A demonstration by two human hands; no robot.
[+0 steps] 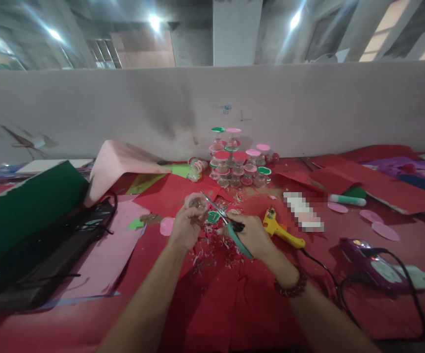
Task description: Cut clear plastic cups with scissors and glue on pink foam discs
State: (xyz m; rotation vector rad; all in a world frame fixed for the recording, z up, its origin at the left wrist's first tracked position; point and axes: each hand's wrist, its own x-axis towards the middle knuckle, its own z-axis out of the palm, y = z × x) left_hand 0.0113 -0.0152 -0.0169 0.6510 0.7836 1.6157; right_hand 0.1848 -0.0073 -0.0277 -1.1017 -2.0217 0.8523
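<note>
My left hand (pixel 188 225) is closed around a small clear plastic piece (pixel 198 202) with a pale pink edge, like a cut bottle top. Scissors (pixel 234 233) with green and black handles are gripped in my right hand (pixel 253 235), their blades pointing up and left beside the plastic piece. Whether the blades touch it I cannot tell. Shredded paper trimmings (pixel 212 247) lie under both hands, with a green scrap (pixel 213 216) among them. Behind them stands a stack of clear plastic pieces (pixel 236 169) topped with red, pink and green discs.
A yellow glue gun (pixel 283 234) with a black cord lies right of my right hand. Farther right are a purple power box (pixel 374 269), a capped marker (pixel 347 200) and pink paper discs (pixel 385 231). A black bag (pixel 61 250) and green sheet (pixel 32 211) lie left. A white wall (pixel 124 108) rises behind.
</note>
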